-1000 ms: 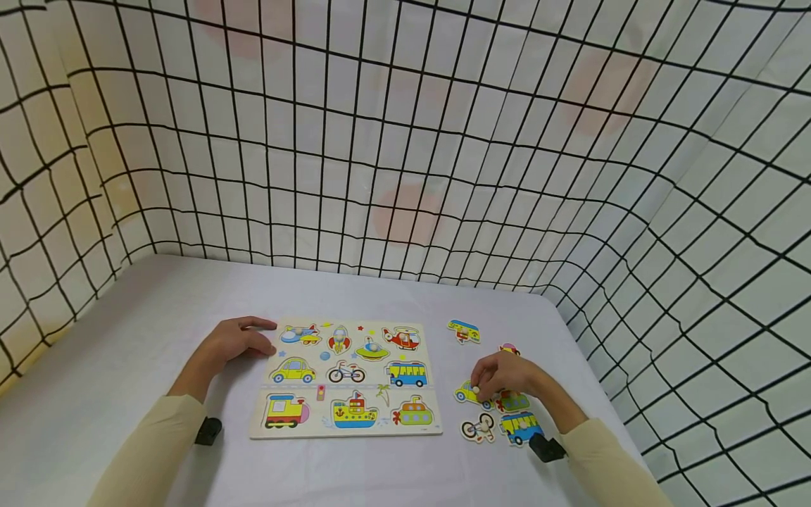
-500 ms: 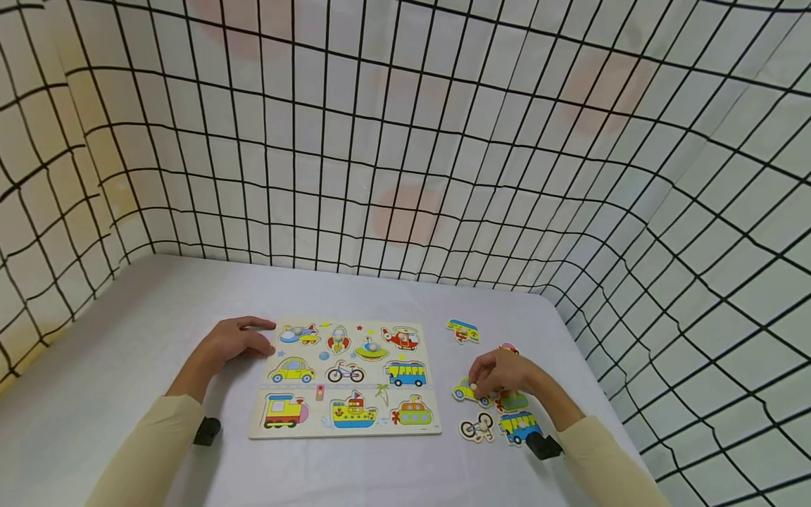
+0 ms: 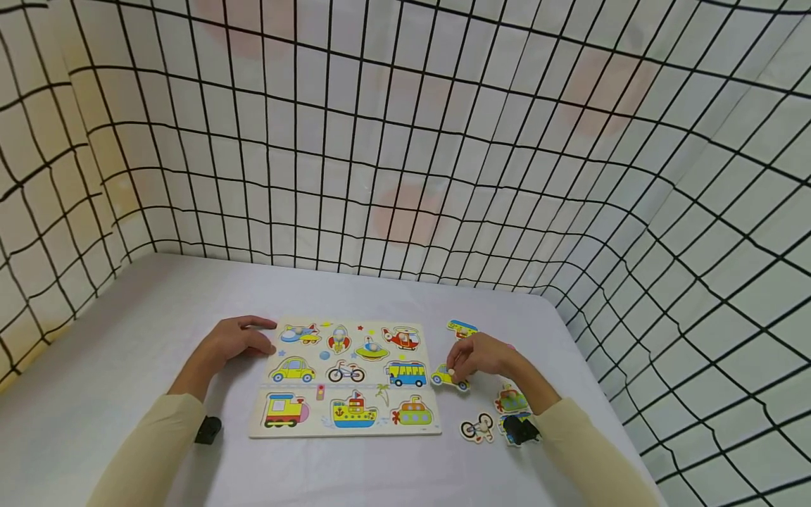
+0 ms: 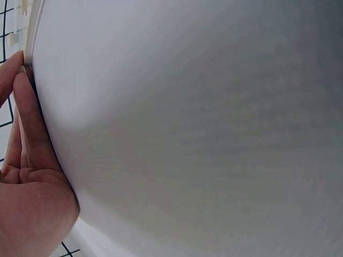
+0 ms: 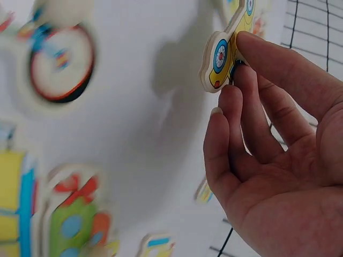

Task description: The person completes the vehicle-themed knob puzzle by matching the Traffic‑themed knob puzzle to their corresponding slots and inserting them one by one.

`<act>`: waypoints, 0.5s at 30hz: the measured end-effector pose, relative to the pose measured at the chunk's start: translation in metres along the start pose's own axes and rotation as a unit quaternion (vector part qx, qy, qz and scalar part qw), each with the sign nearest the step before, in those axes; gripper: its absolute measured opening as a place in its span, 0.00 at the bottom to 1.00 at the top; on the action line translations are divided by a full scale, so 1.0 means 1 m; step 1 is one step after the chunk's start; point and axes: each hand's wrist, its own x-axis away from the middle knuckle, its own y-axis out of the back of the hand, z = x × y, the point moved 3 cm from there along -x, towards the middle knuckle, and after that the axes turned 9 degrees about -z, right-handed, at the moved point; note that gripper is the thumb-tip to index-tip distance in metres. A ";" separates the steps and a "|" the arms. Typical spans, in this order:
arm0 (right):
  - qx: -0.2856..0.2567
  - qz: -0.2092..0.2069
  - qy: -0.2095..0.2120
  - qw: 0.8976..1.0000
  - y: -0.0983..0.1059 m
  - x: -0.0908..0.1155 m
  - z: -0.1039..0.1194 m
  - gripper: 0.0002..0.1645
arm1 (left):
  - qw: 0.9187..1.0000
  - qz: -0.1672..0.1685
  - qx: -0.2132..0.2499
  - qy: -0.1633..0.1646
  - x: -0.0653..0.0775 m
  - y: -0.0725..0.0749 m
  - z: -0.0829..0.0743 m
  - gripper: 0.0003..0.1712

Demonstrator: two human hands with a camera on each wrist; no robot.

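My right hand (image 3: 480, 355) pinches a yellow car puzzle piece (image 3: 446, 378) between thumb and fingers. In the right wrist view the car piece (image 5: 220, 60) is tilted and held above the table, its blue wheel showing. The piece is just right of the wooden puzzle board (image 3: 322, 431), which has rows of vehicle pictures. My left hand (image 3: 236, 343) lies at the board's left edge, fingers touching it. In the left wrist view that hand (image 4: 35, 144) has its fingers extended against the board's rim (image 4: 35, 27).
Right of the board lie a bicycle piece (image 3: 477, 428), a submarine piece (image 3: 511, 399), and a bus piece (image 3: 510, 438) partly covered by the wrist camera (image 3: 522, 427). A boat piece (image 3: 461, 327) lies farther back. Black netting (image 3: 405, 176) surrounds the white table (image 3: 355, 473).
My right hand has lifted the yellow car piece from among the loose pieces and moved it left and slightly back, close to the board. My left hand has stayed in place.
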 end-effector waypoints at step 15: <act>-0.012 0.009 0.054 0.998 -0.030 -0.025 0.068 0.10 | 1.000 0.005 0.001 -0.004 0.001 0.001 -0.001 0.40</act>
